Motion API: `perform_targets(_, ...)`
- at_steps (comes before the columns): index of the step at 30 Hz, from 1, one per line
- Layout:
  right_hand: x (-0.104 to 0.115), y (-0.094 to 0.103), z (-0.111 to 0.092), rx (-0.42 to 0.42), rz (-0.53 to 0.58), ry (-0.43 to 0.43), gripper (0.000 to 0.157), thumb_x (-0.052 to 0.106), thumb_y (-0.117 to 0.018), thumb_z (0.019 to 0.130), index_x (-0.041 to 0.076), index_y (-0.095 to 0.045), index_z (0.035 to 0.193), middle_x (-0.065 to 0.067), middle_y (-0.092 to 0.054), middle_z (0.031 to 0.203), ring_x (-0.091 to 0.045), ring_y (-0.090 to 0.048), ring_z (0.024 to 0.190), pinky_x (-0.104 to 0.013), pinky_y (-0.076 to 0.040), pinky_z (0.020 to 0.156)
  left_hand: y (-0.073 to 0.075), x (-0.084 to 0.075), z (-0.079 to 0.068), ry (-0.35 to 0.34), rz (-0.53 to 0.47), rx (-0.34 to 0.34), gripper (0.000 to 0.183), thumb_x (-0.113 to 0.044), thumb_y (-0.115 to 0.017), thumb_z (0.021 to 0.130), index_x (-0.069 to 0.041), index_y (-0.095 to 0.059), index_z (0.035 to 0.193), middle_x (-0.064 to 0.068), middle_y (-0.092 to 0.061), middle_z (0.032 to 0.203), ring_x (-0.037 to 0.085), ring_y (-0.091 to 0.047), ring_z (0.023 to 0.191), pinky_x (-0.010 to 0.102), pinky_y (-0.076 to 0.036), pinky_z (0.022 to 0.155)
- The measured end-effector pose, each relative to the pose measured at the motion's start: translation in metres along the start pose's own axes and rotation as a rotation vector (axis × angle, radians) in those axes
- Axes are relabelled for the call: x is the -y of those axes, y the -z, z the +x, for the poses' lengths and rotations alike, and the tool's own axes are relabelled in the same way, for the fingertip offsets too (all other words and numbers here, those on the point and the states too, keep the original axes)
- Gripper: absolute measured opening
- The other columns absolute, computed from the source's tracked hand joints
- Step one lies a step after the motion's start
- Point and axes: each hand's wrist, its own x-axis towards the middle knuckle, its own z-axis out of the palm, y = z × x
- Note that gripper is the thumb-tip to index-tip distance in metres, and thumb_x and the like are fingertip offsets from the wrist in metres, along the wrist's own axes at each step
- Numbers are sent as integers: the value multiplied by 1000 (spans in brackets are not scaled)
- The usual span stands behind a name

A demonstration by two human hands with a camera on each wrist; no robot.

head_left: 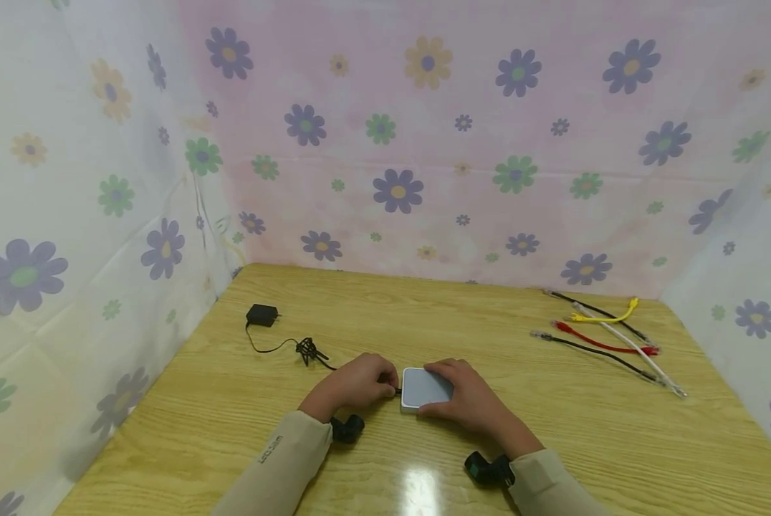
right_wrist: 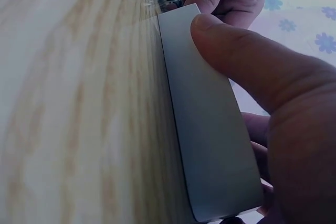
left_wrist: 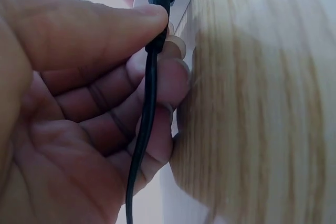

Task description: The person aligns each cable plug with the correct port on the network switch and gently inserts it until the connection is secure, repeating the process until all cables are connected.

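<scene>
A small square box (head_left: 425, 388) with a grey-blue top and white rim lies on the wooden table. My right hand (head_left: 468, 400) grips it from the right, thumb along the near side (right_wrist: 202, 114) and fingers at the far side. At its left side my left hand (head_left: 358, 383) pinches a black cable plug (left_wrist: 156, 40) between thumb and fingers. The plug's front end meets a dark port in the box's white wall; how deep it sits cannot be told. From the plug the thin black cord (left_wrist: 149, 93) runs down past the palm.
At the back left lies a black power adapter (head_left: 261, 315), its cord gathered in a tied bundle (head_left: 308, 350) leading to my left hand. Several short cables lie at the right: a yellow one (head_left: 601, 317), a red one (head_left: 605, 340), a white one (head_left: 637, 351) and black ones. Flowered cloth (head_left: 398, 143) encloses the table.
</scene>
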Motion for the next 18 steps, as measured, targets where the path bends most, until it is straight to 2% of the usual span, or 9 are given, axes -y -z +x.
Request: perform_targets(18, 4, 2, 1, 14, -12, 1, 75, 53, -80, 73, 16, -59, 134, -3, -58, 129, -22, -54, 112, -39, -46, 84, 0, -1, 2, 7, 6, 14, 12, -12, -63, 94, -18, -69, 85, -7, -64, 84, 7, -53, 72, 27, -45, 69)
